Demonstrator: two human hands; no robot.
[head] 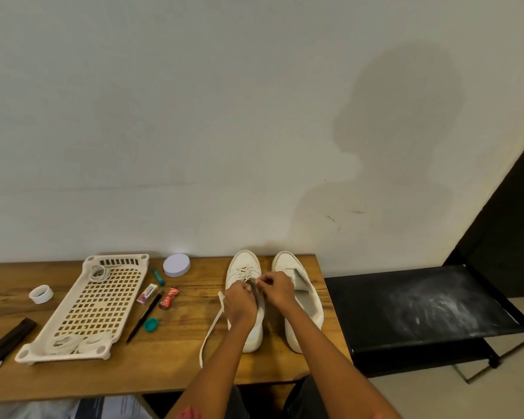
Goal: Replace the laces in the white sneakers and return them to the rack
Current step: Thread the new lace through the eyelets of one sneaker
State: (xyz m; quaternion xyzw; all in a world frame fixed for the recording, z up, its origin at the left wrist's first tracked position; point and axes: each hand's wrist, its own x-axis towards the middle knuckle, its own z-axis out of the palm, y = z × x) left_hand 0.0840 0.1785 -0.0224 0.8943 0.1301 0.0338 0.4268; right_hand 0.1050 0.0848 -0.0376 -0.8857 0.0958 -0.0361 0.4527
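Note:
Two white sneakers stand side by side on the wooden table, toes toward the wall. The left sneaker (243, 269) has a lace threaded through its front eyelets; the right sneaker (304, 300) shows no lace and its tongue is open. My left hand (239, 303) and my right hand (277, 290) meet over the left sneaker's tongue, fingers curled and pinching its lace. One loose end of the lace (211, 325) trails off the shoe's left side onto the table. What the fingertips hold exactly is partly hidden.
A cream perforated tray (103, 303) on the left holds coiled laces (99, 272) and bundles (73, 344). Nearby lie a white lid (176, 264), tape roll (41, 293), pen (144, 317), teal cap (151, 324), small packets and a dark strip (6, 343). The black shoe rack (421, 309) stands right.

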